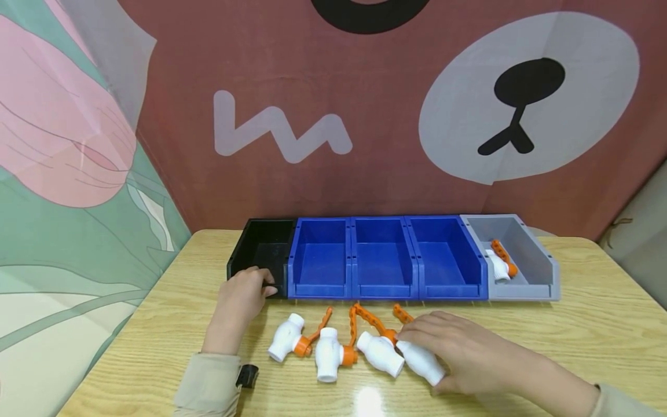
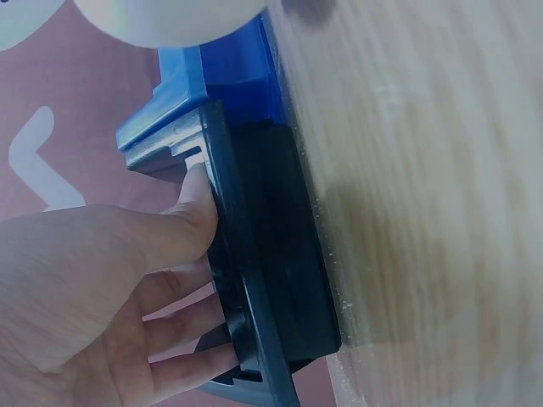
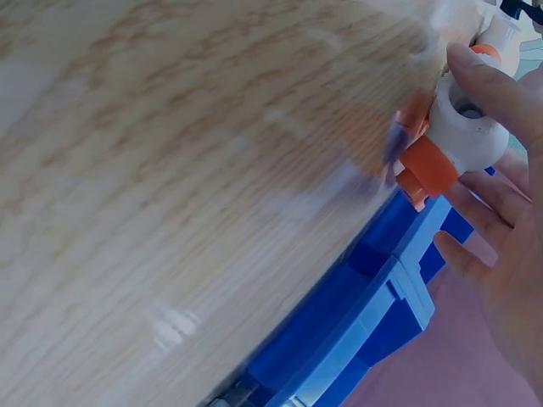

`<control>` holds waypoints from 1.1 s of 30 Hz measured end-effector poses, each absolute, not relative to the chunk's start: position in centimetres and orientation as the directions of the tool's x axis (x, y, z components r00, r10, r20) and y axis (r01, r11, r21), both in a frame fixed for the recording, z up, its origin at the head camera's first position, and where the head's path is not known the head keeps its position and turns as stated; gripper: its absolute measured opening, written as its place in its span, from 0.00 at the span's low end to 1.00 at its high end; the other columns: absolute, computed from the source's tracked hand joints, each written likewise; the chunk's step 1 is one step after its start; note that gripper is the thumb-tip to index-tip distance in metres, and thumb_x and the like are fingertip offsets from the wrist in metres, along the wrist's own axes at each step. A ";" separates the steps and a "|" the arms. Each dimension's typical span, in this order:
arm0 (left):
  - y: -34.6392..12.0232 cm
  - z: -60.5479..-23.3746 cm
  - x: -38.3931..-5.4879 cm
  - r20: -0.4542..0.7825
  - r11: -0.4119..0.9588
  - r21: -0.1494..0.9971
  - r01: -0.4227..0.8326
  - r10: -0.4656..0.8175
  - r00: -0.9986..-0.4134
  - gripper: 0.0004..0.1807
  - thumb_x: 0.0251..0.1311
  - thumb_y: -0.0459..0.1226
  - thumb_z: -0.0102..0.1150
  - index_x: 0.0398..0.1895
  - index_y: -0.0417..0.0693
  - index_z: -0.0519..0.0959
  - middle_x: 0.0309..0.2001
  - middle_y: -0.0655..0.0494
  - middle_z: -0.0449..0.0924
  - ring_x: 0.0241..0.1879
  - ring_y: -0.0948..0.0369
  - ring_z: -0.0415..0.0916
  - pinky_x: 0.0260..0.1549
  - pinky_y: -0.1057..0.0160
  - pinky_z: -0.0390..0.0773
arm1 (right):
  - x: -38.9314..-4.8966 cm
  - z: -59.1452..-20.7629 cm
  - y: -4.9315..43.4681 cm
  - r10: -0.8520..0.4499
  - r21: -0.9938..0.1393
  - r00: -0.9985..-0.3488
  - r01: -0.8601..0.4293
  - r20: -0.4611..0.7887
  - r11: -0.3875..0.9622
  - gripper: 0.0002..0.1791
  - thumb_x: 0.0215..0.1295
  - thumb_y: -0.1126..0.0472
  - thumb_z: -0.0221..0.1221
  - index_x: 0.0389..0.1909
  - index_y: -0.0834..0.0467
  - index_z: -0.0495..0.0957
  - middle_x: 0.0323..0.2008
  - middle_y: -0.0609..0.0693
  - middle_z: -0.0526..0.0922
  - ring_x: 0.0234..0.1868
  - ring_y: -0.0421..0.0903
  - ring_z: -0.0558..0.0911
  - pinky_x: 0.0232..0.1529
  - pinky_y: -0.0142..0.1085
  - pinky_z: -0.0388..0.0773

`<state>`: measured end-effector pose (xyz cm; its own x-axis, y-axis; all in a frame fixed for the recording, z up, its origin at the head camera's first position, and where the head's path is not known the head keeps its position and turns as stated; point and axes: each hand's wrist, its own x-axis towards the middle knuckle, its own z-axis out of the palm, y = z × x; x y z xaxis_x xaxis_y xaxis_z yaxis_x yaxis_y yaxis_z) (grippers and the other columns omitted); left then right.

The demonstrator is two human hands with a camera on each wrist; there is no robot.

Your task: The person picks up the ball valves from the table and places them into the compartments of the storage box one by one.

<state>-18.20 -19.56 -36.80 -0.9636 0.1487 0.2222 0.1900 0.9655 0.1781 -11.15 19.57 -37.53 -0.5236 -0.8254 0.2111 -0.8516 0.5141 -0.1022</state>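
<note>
While the left hand (image 1: 245, 294) grips the black bin (image 1: 268, 252) at centre left, the right hand (image 1: 455, 352), the nearer one, holds the rightmost valve (image 1: 420, 361) between thumb and fingers, lower right of centre, its long axis slanting from upper left to lower right.

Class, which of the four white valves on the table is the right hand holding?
The rightmost valve on the table: the right hand grips it, while the other three lie to its left.
</note>
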 end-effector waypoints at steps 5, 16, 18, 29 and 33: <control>-19.6 -36.7 -18.2 0.224 0.965 0.179 0.193 0.151 -0.963 0.06 0.57 0.39 0.71 0.33 0.47 0.85 0.33 0.51 0.81 0.37 0.47 0.82 0.33 0.48 0.81 | -10.8 -36.9 19.5 -0.809 -0.094 -0.560 -0.828 0.181 0.553 0.43 0.41 0.49 0.77 0.63 0.51 0.73 0.59 0.41 0.75 0.60 0.47 0.75 0.58 0.51 0.74; -19.6 -36.7 -18.1 0.222 0.964 0.180 0.194 0.152 -0.963 0.07 0.57 0.39 0.71 0.34 0.46 0.85 0.34 0.50 0.81 0.38 0.47 0.81 0.34 0.47 0.81 | -11.1 -35.7 20.0 -0.791 -0.031 -0.549 -0.826 0.271 0.563 0.46 0.36 0.45 0.79 0.60 0.56 0.73 0.57 0.43 0.76 0.55 0.46 0.77 0.55 0.49 0.76; -19.6 -36.8 -18.1 0.221 0.965 0.180 0.192 0.151 -0.963 0.06 0.57 0.39 0.71 0.34 0.46 0.85 0.34 0.50 0.81 0.38 0.47 0.81 0.34 0.47 0.81 | -11.2 -35.6 20.2 -0.784 -0.026 -0.555 -0.820 0.277 0.571 0.46 0.37 0.45 0.79 0.60 0.57 0.73 0.56 0.43 0.76 0.55 0.46 0.77 0.55 0.48 0.77; -19.6 -36.7 -18.1 0.211 0.966 0.179 0.187 0.148 -0.966 0.07 0.58 0.39 0.71 0.34 0.46 0.85 0.34 0.50 0.81 0.38 0.47 0.81 0.34 0.47 0.81 | -11.8 -34.2 21.2 -0.747 -0.050 -0.626 -0.773 0.225 0.632 0.45 0.39 0.46 0.79 0.60 0.58 0.73 0.56 0.45 0.77 0.56 0.49 0.77 0.56 0.51 0.76; -19.5 -36.7 -18.1 0.207 0.966 0.179 0.185 0.147 -0.967 0.07 0.58 0.39 0.70 0.35 0.46 0.85 0.34 0.50 0.81 0.38 0.47 0.81 0.34 0.47 0.81 | -12.3 -33.8 21.7 -0.736 -0.044 -0.640 -0.760 0.221 0.648 0.45 0.39 0.46 0.79 0.60 0.58 0.73 0.54 0.44 0.77 0.54 0.47 0.78 0.54 0.49 0.77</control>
<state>-18.12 -19.53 -36.74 -0.9673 0.1466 0.2069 0.1847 0.9664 0.1785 -12.31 21.66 -33.77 -0.6401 -0.7359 0.2208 -0.7603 0.6481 -0.0442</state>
